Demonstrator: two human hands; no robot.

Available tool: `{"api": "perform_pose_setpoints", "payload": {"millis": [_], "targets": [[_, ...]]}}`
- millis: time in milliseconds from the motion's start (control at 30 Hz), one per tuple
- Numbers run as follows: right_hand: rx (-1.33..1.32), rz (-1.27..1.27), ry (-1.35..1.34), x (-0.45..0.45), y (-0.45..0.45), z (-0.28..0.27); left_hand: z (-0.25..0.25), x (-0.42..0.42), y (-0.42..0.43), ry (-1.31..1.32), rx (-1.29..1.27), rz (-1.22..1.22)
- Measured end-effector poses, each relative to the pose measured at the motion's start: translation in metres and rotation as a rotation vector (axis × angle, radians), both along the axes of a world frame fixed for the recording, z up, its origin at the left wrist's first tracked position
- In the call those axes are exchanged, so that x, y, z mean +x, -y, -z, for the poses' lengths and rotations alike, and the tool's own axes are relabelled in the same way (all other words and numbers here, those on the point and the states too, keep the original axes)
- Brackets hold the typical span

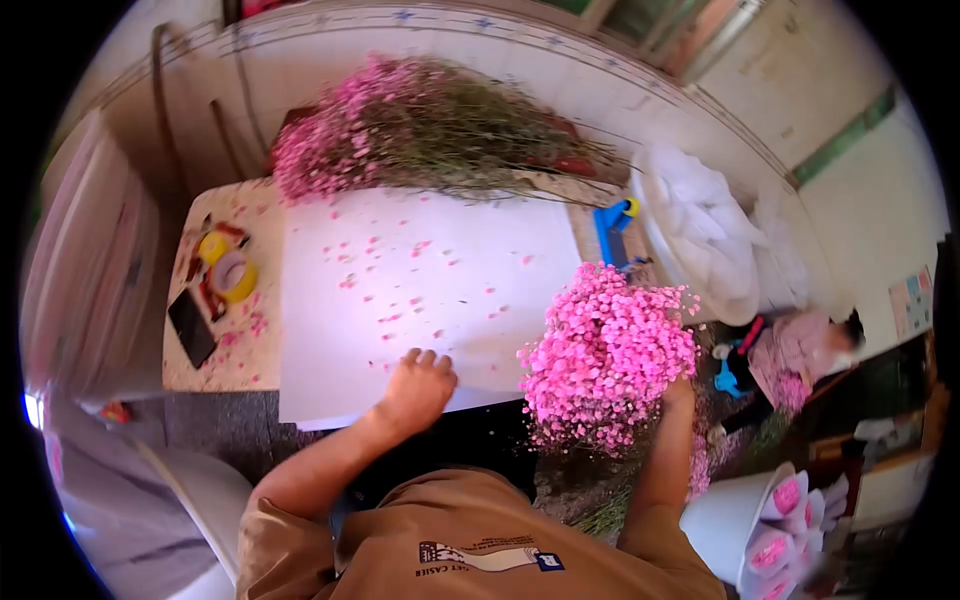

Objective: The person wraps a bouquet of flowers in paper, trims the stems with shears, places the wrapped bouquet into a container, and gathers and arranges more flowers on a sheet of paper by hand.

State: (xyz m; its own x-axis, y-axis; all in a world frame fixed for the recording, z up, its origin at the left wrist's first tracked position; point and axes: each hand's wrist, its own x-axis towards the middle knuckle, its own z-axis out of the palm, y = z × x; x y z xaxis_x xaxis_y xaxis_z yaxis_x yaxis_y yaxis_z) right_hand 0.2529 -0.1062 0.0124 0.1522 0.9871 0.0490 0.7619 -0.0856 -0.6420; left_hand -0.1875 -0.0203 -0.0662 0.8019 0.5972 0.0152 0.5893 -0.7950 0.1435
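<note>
A full bunch of pink baby's breath (610,360) is held up at the right of the table's near edge. My right hand (679,393) grips it from its right side, with the fingers partly hidden by the blossoms. My left hand (420,388) is curled closed over the near part of a large white paper sheet (330,300), and no object shows in it. Loose pink petals are scattered on the sheet. Behind the paper lies a big pile of pink baby's breath (400,130), heads to the left and green stems to the right.
At the table's left are a phone (191,327) and tape rolls (234,276). A blue tape dispenser (612,235) stands at the back right, beside white wrapping material (700,220). A person (795,355) sits at the right; wrapped bouquets (785,520) fill a white bucket (715,525).
</note>
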Motion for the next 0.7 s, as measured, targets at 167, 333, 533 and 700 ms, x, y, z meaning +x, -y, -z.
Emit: {"api": "perform_pose_setpoints", "payload": {"millis": [167, 333, 533, 700], "targets": [[0.163, 0.388, -0.005, 0.046, 0.043, 0.028, -0.018, -0.015, -0.153, -0.139, -0.266, -0.055], [0.267, 0.588, 0.017, 0.083, 0.067, 0.027, -0.225, -0.009, -0.182, 0.087, 0.223, -0.184], [0.324, 0.673, 0.057, 0.109, 0.067, 0.011, -0.299, 0.015, -0.005, 0.064, 0.698, -0.081], [0.368, 0.694, 0.099, 0.121, 0.064, -0.011, -0.172, 0.04, 0.03, -0.184, 0.391, -0.186]]}}
